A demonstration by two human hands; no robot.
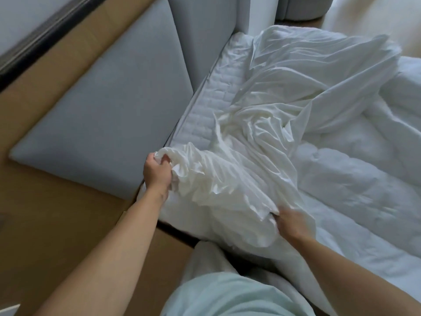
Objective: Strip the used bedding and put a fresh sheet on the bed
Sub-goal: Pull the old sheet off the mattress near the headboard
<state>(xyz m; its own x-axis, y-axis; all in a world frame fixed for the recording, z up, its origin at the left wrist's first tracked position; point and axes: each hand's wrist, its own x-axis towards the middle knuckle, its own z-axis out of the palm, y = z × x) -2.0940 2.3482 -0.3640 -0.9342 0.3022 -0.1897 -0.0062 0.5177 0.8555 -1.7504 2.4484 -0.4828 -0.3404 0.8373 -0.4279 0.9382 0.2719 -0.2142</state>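
White sheet [227,179] stretches toward one o'clock; left hand [157,172] clutches its corner at nine o'clock, right hand [289,222] grips a fold at five, nearer the person.

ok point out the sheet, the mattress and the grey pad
sheet [227,179]: head view, on the bunched folds in its middle
mattress [205,106]: head view, on the bare quilted strip along its edge
grey pad [102,110]: head view, on the middle of its flat face
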